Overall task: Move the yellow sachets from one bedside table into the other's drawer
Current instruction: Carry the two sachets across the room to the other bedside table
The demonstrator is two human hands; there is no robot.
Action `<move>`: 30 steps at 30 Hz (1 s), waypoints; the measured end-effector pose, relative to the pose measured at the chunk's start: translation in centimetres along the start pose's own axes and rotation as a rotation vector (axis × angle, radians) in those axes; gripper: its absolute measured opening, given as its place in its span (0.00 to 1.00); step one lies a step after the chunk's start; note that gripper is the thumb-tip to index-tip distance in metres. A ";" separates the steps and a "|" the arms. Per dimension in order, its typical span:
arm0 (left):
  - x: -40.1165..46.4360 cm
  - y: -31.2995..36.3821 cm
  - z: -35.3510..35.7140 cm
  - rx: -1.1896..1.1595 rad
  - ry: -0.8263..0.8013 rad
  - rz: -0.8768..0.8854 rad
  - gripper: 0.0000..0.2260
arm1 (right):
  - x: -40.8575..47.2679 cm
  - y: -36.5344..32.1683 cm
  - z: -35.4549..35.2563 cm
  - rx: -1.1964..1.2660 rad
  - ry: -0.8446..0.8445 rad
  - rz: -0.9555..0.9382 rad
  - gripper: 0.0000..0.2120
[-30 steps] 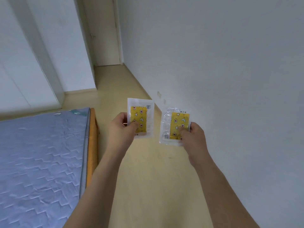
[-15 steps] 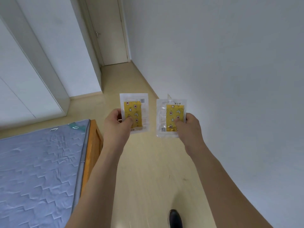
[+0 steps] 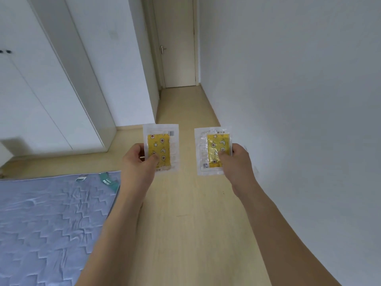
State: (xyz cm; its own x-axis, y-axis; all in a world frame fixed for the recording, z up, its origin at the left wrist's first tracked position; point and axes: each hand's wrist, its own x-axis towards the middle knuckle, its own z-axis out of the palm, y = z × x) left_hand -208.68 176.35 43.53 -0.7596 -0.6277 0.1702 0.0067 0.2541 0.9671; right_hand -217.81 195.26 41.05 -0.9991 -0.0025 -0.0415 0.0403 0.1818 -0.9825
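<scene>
I hold two yellow sachets upright in front of me, each a yellow patterned pack inside a clear white-edged wrapper. My left hand (image 3: 139,162) pinches the left sachet (image 3: 161,144) at its lower left corner, thumb on the front. My right hand (image 3: 237,162) pinches the right sachet (image 3: 214,145) at its lower right side, thumb pressed on the yellow part. The two sachets are apart, side by side over the floor. No bedside table or drawer is in view.
A bed with a blue quilted mattress (image 3: 51,223) fills the lower left. White wardrobe doors (image 3: 41,89) stand at the left. A pale wooden floor (image 3: 185,223) runs ahead between bed and right wall (image 3: 288,100) to a closed door (image 3: 178,48).
The view has turned and moved along the bed's foot; the door and corridor now sit more centred. Both hands keep their sachets, held a little further apart.
</scene>
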 end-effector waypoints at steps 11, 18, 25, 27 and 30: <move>28.1 -4.6 5.0 -0.011 0.146 -0.039 0.09 | 26.3 -4.8 15.6 -0.044 -0.151 -0.060 0.06; 44.0 -7.1 8.0 -0.042 0.158 -0.088 0.10 | 40.6 -7.8 24.4 -0.007 -0.200 -0.083 0.07; 60.8 -12.2 8.9 -0.021 0.256 -0.129 0.10 | 55.9 -7.5 37.9 0.005 -0.323 -0.053 0.07; 66.0 -13.0 8.5 -0.012 0.297 -0.123 0.09 | 60.6 -8.2 42.3 0.027 -0.364 -0.072 0.07; 73.7 -13.3 6.5 0.014 0.377 -0.138 0.08 | 66.9 -10.6 49.6 0.039 -0.449 -0.080 0.06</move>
State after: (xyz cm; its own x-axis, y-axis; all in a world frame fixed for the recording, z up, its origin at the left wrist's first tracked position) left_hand -268.99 131.52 42.02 -0.4612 -0.8817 0.0990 -0.0891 0.1570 0.9836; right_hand -284.55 144.37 39.67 -0.8961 -0.4427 -0.0315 -0.0278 0.1268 -0.9915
